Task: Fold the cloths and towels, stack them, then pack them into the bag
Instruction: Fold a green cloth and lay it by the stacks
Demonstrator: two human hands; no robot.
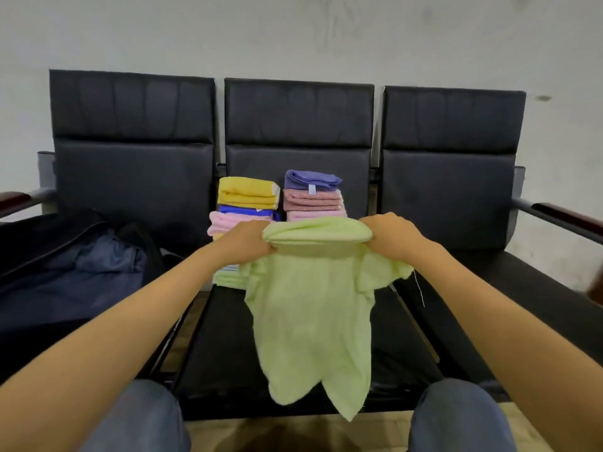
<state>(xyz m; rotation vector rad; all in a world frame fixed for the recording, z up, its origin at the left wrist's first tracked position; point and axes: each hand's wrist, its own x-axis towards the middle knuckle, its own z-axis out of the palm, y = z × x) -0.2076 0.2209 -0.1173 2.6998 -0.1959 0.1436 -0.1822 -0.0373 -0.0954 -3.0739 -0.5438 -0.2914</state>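
A light green towel [313, 314] hangs in the air over the middle seat, its top edge bunched into a roll. My left hand [246, 241] grips the left end of that roll and my right hand [390, 234] grips the right end. Behind the towel stand two stacks of folded cloths: the left stack [246, 202] has a yellow cloth on top, then blue and pink ones; the right stack [311, 194] has a purple cloth over pink ones. Their lower layers are hidden by the towel. A dark blue bag [75, 272] lies open on the left seat.
A row of three black padded seats [456, 177] stands against a pale wall, with armrests [561, 220] at both ends. My knees in jeans [456, 419] are at the bottom of the frame. A loose thread dangles from the towel's right corner.
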